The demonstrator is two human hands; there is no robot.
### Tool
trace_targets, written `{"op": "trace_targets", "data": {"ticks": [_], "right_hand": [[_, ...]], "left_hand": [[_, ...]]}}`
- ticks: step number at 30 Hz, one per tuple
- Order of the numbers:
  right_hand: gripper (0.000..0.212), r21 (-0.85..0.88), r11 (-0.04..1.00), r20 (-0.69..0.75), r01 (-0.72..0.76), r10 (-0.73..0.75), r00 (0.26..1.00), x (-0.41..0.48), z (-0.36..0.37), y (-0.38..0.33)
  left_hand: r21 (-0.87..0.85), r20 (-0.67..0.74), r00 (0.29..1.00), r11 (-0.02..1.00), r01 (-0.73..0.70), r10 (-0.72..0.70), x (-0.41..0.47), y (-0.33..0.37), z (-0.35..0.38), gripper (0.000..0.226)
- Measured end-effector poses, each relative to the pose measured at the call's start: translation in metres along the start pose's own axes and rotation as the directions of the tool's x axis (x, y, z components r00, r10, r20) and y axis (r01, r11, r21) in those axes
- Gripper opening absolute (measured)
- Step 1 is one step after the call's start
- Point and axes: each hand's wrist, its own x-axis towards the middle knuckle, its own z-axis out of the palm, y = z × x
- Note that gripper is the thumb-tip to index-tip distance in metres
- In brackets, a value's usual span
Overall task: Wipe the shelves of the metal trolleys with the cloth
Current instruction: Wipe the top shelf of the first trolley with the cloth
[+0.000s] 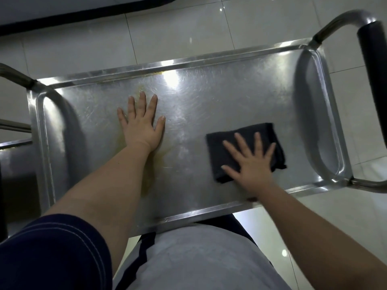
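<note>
Second steel trolley at far left, left hand flat, fingers spread, on the trolley's top shelf, yellowish smear under its wrist, right hand splayed, pressing folded dark cloth, black-padded handle beyond

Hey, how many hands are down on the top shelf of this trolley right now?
2. The left hand lies flat on the bare metal shelf, left of centre; the right hand presses flat on the dark cloth nearer the right end.

Scratched steel trolley shelf: folded dark cloth lying near-right, left hand resting flat left of centre.
</note>
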Motion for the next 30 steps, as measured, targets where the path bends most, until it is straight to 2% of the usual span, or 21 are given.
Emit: {"op": "trace_targets", "data": {"ticks": [2, 4, 7, 8, 10, 13, 15, 17, 20, 23, 25, 27, 30], "right_hand": [[0.074, -0.009, 0.992, 0.048, -0.125, 0.125, 0.991, -0.006, -0.001, 0.044], [0.075, -0.021, 0.985, 0.085, -0.172, 0.173, 0.981, -0.01, -0.002, 0.062], [0.077, 0.011, 0.98, 0.063, -0.198, 0.197, 0.978, -0.011, 0.0, 0.034], [0.079, 0.028, 0.987, 0.056, -0.161, 0.159, 0.986, -0.014, 0.002, 0.014], [0.08, 0.048, 0.998, 0.019, 0.032, -0.033, 0.999, -0.023, 0.005, -0.036], [0.08, 0.007, 0.942, -0.004, 0.336, -0.336, 0.942, -0.037, 0.012, -0.106], [0.079, 0.012, 0.927, 0.009, 0.374, -0.374, 0.927, -0.037, 0.012, -0.12], [0.077, 0.007, 0.941, -0.01, 0.338, -0.338, 0.941, -0.036, 0.011, -0.1], [0.075, -0.019, 0.992, -0.003, 0.124, -0.124, 0.992, -0.043, 0.012, -0.025], [0.074, -0.041, 0.999, 0.086, -0.033, 0.036, 0.996, -0.057, 0.008, 0.044], [0.076, -0.04, 0.998, 0.139, -0.047, 0.052, 0.989, -0.059, 0.009, 0.051], [0.076, -0.031, 0.999, 0.125, -0.028, 0.031, 0.992, -0.059, 0.013, 0.03], [0.078, -0.01, 0.994, 0.056, 0.113, -0.112, 0.992, -0.056, 0.016, -0.032]], "left_hand": [[0.002, -0.004, 1.0, 1.0, -0.006, 0.006, 0.001, 0.001, 0.001, 0.063], [0.012, -0.008, 1.0, 1.0, -0.007, 0.007, 0.002, 0.002, 0.002, 0.063], [0.019, -0.006, 1.0, 1.0, -0.002, 0.002, 0.002, 0.0, 0.002, 0.063], [0.024, -0.008, 1.0, 1.0, -0.003, 0.003, 0.002, -0.002, 0.002, 0.063], [0.028, -0.009, 1.0, 1.0, -0.008, 0.008, 0.001, -0.004, 0.001, 0.063], [0.027, -0.005, 1.0, 1.0, -0.01, 0.011, 0.001, -0.007, -0.001, 0.063], [0.028, -0.005, 1.0, 1.0, -0.013, 0.014, 0.001, -0.008, -0.001, 0.062], [0.02, 0.0, 1.0, 1.0, -0.018, 0.018, 0.002, -0.008, -0.001, 0.063], [0.0, -0.013, 1.0, 1.0, -0.024, 0.024, 0.004, -0.005, -0.001, 0.063], [-0.001, -0.011, 1.0, 1.0, -0.026, 0.026, 0.004, -0.004, -0.001, 0.063], [0.019, -0.003, 1.0, 1.0, -0.019, 0.019, 0.004, -0.004, 0.0, 0.064], [0.025, 0.0, 1.0, 1.0, -0.016, 0.016, 0.004, -0.004, 0.001, 0.064], [0.026, 0.001, 1.0, 1.0, -0.014, 0.014, 0.004, -0.005, 0.001, 0.064]]}}
